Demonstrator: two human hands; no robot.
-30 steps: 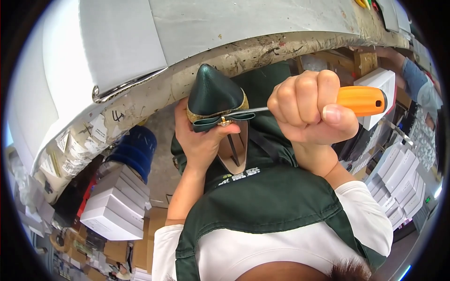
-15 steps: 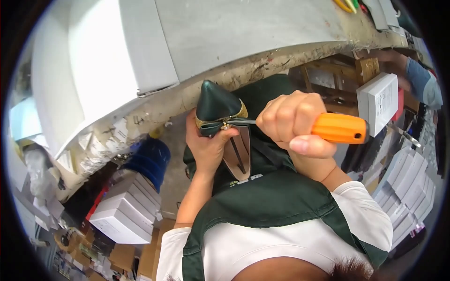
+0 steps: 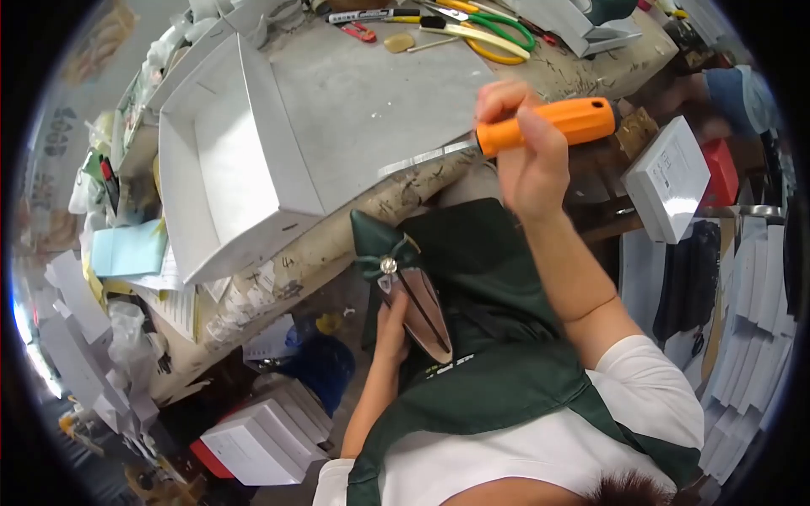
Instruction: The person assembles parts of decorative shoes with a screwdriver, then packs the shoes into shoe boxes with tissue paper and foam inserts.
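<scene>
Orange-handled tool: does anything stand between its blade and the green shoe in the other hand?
Only the worn table edge: the tool in the right hand is raised over it, while the left hand holds the shoe just below. Nothing else visible.

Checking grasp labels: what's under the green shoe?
The left hand supports the green shoe from below near its heel end, with the green apron behind. The fingers beneath the shoe are covered.

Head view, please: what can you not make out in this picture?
- Left hand: fingers hidden behind the green shoe, head view.
- Orange-handled tool in the right hand: blade tip motion-blurred.
- Co-worker's sleeve: blurred, cut off by the lens edge.
- White box: label print too small.
</scene>
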